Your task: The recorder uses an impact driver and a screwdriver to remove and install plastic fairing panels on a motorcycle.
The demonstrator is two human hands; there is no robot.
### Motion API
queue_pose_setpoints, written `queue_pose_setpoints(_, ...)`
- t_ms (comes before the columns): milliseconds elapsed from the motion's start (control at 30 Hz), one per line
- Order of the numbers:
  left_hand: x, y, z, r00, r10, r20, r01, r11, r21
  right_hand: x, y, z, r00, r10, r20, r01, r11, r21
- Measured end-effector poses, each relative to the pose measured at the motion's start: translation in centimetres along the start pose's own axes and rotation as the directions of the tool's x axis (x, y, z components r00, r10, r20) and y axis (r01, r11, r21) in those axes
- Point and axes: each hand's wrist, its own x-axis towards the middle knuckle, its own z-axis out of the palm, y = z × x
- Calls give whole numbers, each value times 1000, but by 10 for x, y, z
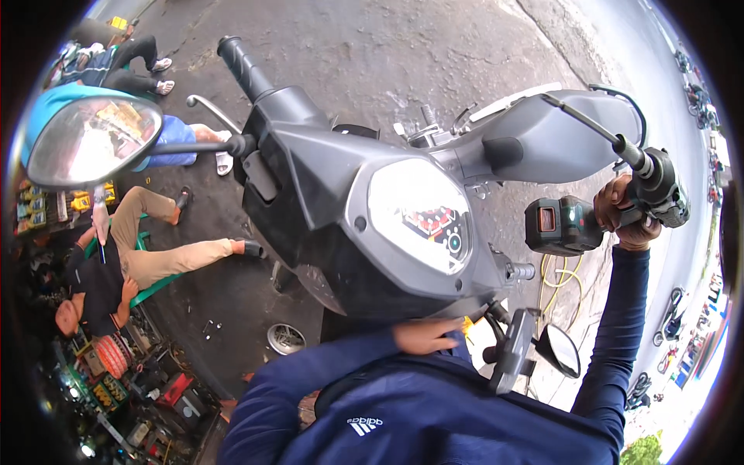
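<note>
In my right hand (626,213) is a cordless drill (659,186), raised at the right beside the seat (558,132) of a grey scooter. Its long thin bit (581,118) points up and to the left, and the battery pack (554,225) sticks out to the left of my fist. My left hand (426,337) is held across my front, fingers stretched out, with nothing seen in it. It lies close below the scooter's front cover (325,209); whether it touches the cover I cannot tell. Above it is the instrument panel (422,217).
A mirror (97,143) and handlebar grip (246,68) jut out at the left, another mirror (559,349) at lower right. A person in tan trousers (170,232) sits on a green chair. Tools and parts (116,380) crowd the lower left. A yellow hose (570,279) lies on the ground.
</note>
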Motion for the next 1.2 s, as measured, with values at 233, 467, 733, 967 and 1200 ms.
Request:
queue_pose_setpoints(233,-248,107,-211,521,-786,-334,656,618,-432,76,9,13,948,318,-30,-317,948,40)
queue_pose_setpoints(467,-102,57,-380,597,-116,-793,66,993,-96,121,48,19,877,478,-46,-480,877,-33)
queue_pose_setpoints(733,-23,60,-418,998,26,55,-18,989,-149,169,80,53,888,394,238,-90,656,-750)
queue_pose_setpoints(967,-42,57,-413,994,34,103,-51,985,166,234,80,104,814,504,290,-246,750,-614)
queue_pose_setpoints(1200,-66,46,-401,1000,16,-5,-14,963,269,256,58,122,838,493,232,-188,660,-727)
